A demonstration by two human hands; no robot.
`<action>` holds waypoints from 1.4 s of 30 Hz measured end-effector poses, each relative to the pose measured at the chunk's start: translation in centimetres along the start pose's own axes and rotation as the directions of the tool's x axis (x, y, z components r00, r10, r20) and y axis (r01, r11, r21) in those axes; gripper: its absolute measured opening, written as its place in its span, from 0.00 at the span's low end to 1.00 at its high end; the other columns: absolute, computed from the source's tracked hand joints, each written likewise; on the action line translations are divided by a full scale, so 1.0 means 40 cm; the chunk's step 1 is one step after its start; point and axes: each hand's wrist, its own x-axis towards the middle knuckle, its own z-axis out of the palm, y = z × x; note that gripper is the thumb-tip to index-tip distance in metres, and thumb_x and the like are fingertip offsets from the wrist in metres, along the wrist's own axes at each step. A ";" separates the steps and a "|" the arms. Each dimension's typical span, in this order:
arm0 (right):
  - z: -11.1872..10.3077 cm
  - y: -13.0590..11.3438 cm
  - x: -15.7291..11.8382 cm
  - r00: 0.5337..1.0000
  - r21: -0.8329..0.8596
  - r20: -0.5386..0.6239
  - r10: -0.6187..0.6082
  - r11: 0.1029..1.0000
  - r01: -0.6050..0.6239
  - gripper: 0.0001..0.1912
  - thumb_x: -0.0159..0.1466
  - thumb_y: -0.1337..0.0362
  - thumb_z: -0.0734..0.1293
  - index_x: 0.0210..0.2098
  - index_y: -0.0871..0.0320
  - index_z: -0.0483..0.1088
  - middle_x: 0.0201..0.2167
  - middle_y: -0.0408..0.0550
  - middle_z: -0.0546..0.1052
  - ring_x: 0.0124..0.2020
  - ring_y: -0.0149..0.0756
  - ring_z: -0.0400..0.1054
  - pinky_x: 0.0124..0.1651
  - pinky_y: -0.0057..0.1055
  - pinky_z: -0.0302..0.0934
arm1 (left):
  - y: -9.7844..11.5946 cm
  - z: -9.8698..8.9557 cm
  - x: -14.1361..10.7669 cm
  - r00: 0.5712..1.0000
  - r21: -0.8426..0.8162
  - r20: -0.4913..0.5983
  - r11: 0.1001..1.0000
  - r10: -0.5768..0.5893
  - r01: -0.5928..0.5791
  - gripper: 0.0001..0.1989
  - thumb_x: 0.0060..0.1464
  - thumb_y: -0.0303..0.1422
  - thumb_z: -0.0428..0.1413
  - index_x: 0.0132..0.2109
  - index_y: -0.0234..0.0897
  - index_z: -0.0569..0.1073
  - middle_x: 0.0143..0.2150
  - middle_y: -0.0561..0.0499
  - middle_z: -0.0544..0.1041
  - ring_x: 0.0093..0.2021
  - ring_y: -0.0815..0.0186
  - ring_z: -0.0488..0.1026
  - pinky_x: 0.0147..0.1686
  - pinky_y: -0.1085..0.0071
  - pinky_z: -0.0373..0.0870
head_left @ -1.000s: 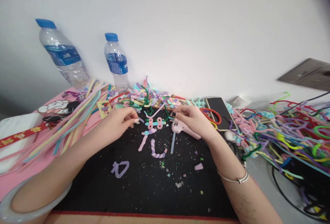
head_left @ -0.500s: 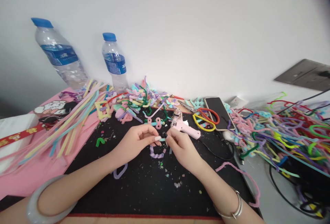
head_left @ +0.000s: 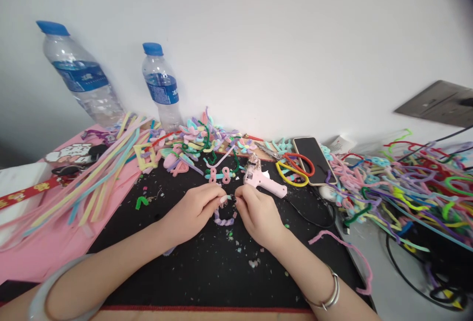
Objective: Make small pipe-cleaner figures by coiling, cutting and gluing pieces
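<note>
My left hand (head_left: 199,208) and my right hand (head_left: 258,211) meet over the black mat, fingertips pinched close together. Between them shows a small pale teal piece (head_left: 229,197), apparently a bit of pipe cleaner, mostly hidden by the fingers. Just below the fingertips, a curved lavender twisted pipe cleaner (head_left: 224,222) lies on the mat. Behind the hands is a pink figure-eight pipe-cleaner shape (head_left: 225,175) with a teal bar. A pink glue gun (head_left: 264,181) lies beyond my right hand.
Scissors (head_left: 291,173) with yellow and red handles lie beside a phone (head_left: 314,159). Tangled pipe cleaners (head_left: 417,183) fill the right side. Long straight ones (head_left: 111,173) lie on pink paper at left. Two water bottles (head_left: 161,87) lean at the wall. Scraps dot the mat (head_left: 207,281).
My hands have drawn closer together and the fingers have curled in, hiding more of the teal piece. The view has shifted slightly; the things on the mat lie as before.
</note>
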 end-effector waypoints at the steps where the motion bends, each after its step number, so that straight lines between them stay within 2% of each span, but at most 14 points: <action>1: 0.000 -0.001 0.001 1.000 -0.001 0.011 0.007 1.000 -0.007 0.08 0.66 0.67 0.55 0.34 0.57 0.64 0.29 0.45 0.72 0.26 0.32 0.65 0.30 0.27 0.54 | -0.001 0.001 0.000 1.000 0.007 -0.003 1.000 0.003 -0.003 0.12 0.63 0.31 0.44 0.33 0.38 0.68 0.31 0.53 0.70 0.32 0.67 0.67 0.37 0.72 0.63; 7: 0.004 -0.003 0.003 0.999 -0.006 0.022 0.047 0.999 -0.047 0.09 0.66 0.67 0.54 0.34 0.58 0.64 0.28 0.46 0.73 0.26 0.32 0.65 0.29 0.27 0.54 | -0.010 0.005 -0.004 0.998 0.045 -0.041 0.998 0.039 -0.037 0.09 0.62 0.29 0.46 0.40 0.39 0.70 0.39 0.50 0.74 0.41 0.66 0.70 0.45 0.71 0.63; 12: 0.007 -0.002 0.002 0.998 0.010 0.001 0.055 0.998 -0.055 0.09 0.66 0.67 0.54 0.33 0.58 0.64 0.29 0.46 0.73 0.27 0.32 0.66 0.30 0.26 0.55 | -0.018 0.009 -0.008 0.994 0.097 -0.075 0.993 0.076 -0.069 0.09 0.62 0.29 0.46 0.41 0.38 0.71 0.41 0.49 0.75 0.42 0.65 0.71 0.46 0.70 0.64; 20: 0.015 -0.013 -0.001 0.999 -0.010 -0.015 0.049 0.999 -0.049 0.10 0.66 0.67 0.55 0.30 0.57 0.63 0.25 0.44 0.71 0.24 0.30 0.64 0.29 0.25 0.54 | -0.020 0.018 -0.013 0.992 0.148 -0.105 0.988 0.066 -0.050 0.08 0.60 0.28 0.47 0.37 0.38 0.71 0.35 0.50 0.74 0.35 0.66 0.70 0.37 0.72 0.65; 24: 0.028 -0.020 -0.003 0.999 -0.089 -0.041 0.022 0.996 -0.026 0.11 0.66 0.67 0.55 0.28 0.57 0.62 0.23 0.44 0.70 0.23 0.30 0.63 0.27 0.26 0.51 | -0.014 0.022 -0.014 0.991 0.201 -0.128 0.979 0.042 -0.016 0.08 0.58 0.27 0.47 0.33 0.37 0.69 0.29 0.52 0.70 0.29 0.68 0.67 0.31 0.72 0.62; 29: 0.046 -0.029 -0.004 0.998 -0.176 -0.054 -0.044 0.984 0.033 0.13 0.67 0.67 0.53 0.26 0.58 0.61 0.22 0.44 0.69 0.21 0.31 0.61 0.26 0.28 0.49 | -0.009 0.029 -0.016 0.989 0.219 -0.145 0.975 0.011 0.021 0.09 0.55 0.25 0.47 0.27 0.38 0.63 0.25 0.54 0.65 0.26 0.68 0.63 0.27 0.72 0.58; 31: 0.047 -0.033 -0.003 0.998 -0.155 -0.053 -0.036 0.988 0.027 0.13 0.66 0.67 0.53 0.27 0.58 0.61 0.22 0.44 0.69 0.21 0.31 0.61 0.26 0.28 0.48 | -0.006 0.028 -0.017 0.989 0.202 -0.149 0.979 -0.007 0.038 0.09 0.54 0.26 0.48 0.26 0.38 0.61 0.24 0.54 0.64 0.25 0.69 0.62 0.26 0.72 0.57; 33: 0.044 -0.036 -0.003 0.998 -0.090 -0.057 0.023 0.996 -0.028 0.11 0.66 0.67 0.54 0.27 0.57 0.61 0.22 0.43 0.69 0.22 0.31 0.61 0.26 0.27 0.49 | -0.001 0.023 -0.016 0.990 0.162 -0.142 0.986 -0.018 0.041 0.08 0.54 0.27 0.48 0.26 0.38 0.62 0.24 0.55 0.63 0.24 0.69 0.61 0.26 0.72 0.57; 35: 0.038 -0.037 -0.002 0.993 0.004 -0.062 0.104 0.995 -0.104 0.11 0.66 0.68 0.53 0.28 0.57 0.60 0.22 0.42 0.68 0.22 0.30 0.61 0.26 0.26 0.50 | 0.006 0.015 -0.013 0.993 0.077 -0.112 0.996 -0.028 0.036 0.07 0.56 0.29 0.48 0.29 0.37 0.65 0.24 0.55 0.64 0.24 0.69 0.61 0.26 0.72 0.57; 37: 0.034 -0.036 -0.002 0.986 0.096 -0.057 0.154 0.984 -0.148 0.11 0.67 0.67 0.53 0.28 0.56 0.59 0.22 0.41 0.67 0.22 0.30 0.61 0.26 0.25 0.51 | 0.012 0.009 -0.010 0.997 -0.041 -0.064 0.998 -0.048 0.045 0.10 0.60 0.33 0.45 0.32 0.37 0.66 0.25 0.55 0.65 0.25 0.68 0.62 0.27 0.72 0.59; 42: 0.032 -0.034 -0.003 0.989 0.216 -0.033 0.144 0.967 -0.133 0.11 0.66 0.67 0.52 0.27 0.55 0.56 0.22 0.41 0.65 0.23 0.30 0.59 0.27 0.25 0.53 | 0.008 0.016 -0.005 0.994 -0.236 -0.031 0.967 -0.102 0.092 0.18 0.64 0.37 0.40 0.27 0.37 0.63 0.21 0.56 0.63 0.25 0.68 0.63 0.29 0.71 0.60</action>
